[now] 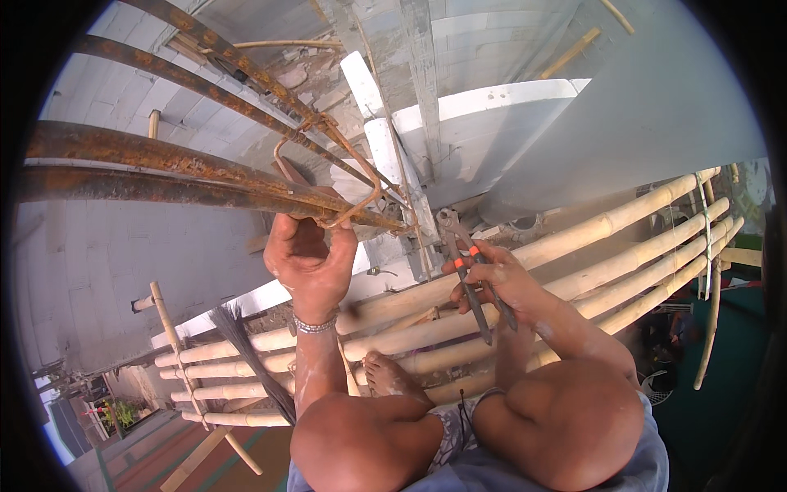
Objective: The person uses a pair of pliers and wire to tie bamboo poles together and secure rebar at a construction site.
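Note:
Several long rusty rebars point(147, 156) run in from the left, with a bent rebar stirrup point(373, 197) around them. My left hand point(316, 266) is closed at the stirrup's lower corner, just under the bars; some of its fingers are hidden behind the steel. My right hand point(496, 279) grips a pair of pincers point(463, 262) with dark handles and orange bands. Their jaws point up and away, apart from the steel. Beside my left forearm hangs a bundle of thin dark wire point(250, 357).
Under my feet lies a scaffold of bamboo poles point(418, 336), with upright poles point(168, 328) tied at its left. A pale block wall point(106, 279) stands at left, and a white block ledge point(492, 100) lies beyond. Deep drops open below the poles. A large grey surface point(623, 139) fills the upper right.

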